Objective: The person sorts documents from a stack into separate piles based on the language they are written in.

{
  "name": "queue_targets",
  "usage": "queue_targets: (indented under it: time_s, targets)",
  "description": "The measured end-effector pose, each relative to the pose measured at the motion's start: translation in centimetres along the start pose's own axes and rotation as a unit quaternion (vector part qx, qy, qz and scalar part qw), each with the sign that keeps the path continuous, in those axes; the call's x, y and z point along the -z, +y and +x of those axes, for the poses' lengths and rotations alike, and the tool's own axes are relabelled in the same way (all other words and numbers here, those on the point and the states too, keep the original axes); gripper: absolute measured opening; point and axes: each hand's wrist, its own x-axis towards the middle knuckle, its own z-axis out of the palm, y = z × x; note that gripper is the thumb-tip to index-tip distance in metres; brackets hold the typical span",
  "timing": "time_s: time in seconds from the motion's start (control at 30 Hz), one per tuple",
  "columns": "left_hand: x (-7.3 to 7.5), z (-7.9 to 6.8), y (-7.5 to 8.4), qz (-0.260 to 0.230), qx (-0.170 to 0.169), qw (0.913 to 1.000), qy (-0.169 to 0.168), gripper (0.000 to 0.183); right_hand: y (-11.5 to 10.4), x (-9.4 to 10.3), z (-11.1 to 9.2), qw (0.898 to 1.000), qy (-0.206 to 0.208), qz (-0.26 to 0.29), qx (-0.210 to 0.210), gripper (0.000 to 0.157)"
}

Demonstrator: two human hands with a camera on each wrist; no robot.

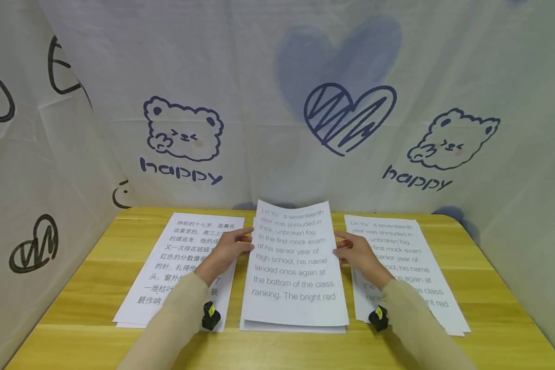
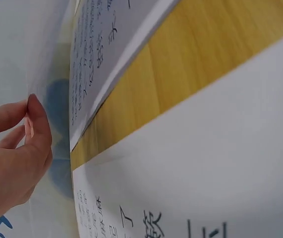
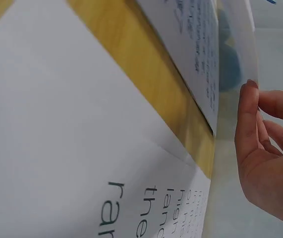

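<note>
Between both hands a white sheet of paper [image 1: 292, 262] with printed English text is held up by its side edges. My left hand [image 1: 226, 254] pinches the left edge between thumb and fingers. At the opposite edge my right hand [image 1: 358, 254] has the same pinch, seen closely in the right wrist view, where the hand [image 3: 270, 148] stands beside the raised sheet [image 3: 241, 34]. Below the sheet lies a paper stack [image 2: 99, 54], its top page bearing Chinese characters in the left wrist view. The head view shows only a strip of that stack along the bottom.
To the left lies a paper stack [image 1: 143, 295] with Chinese text, partly under my left arm. Another stack [image 1: 437, 288] with English text lies at the right, partly covered by my right arm. A wooden table [image 1: 74, 308] carries them; a patterned white cloth [image 1: 263, 144] hangs behind.
</note>
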Motion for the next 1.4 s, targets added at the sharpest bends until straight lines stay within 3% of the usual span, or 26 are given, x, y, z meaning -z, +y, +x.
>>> queue_targets:
  time_s: [0.33, 0.6, 0.83, 1.07, 1.4]
  targets:
    - [0.0, -0.2, 0.1, -0.103, 0.02, 0.9944, -0.012, 0.055, 0.1, 1.6, -0.1, 0.999, 0.006, 0.032, -0.025, 0.055]
    - [-1.1, 0.4, -0.2, -0.083, 0.022, 0.9962, -0.011, 0.053, 1.1, 1.7, -0.3, 0.999, 0.003, 0.022, -0.034, 0.056]
    - [-3.4, 1.4, -0.4, -0.088, 0.02, 0.9957, -0.02, 0.054, 1.9, 3.2, -0.5, 0.999, 0.01, -0.006, -0.038, 0.056]
    - [-6.5, 1.4, 0.1, -0.053, 0.034, 0.9979, -0.017, 0.053, 2.8, 6.2, -0.8, 0.996, 0.024, -0.061, -0.065, 0.057]
    - [-11.0, 1.5, 0.8, -0.069, 0.028, 0.9971, -0.011, 0.053, 4.1, 10.2, -1.7, 0.995, 0.031, -0.059, -0.075, 0.058]
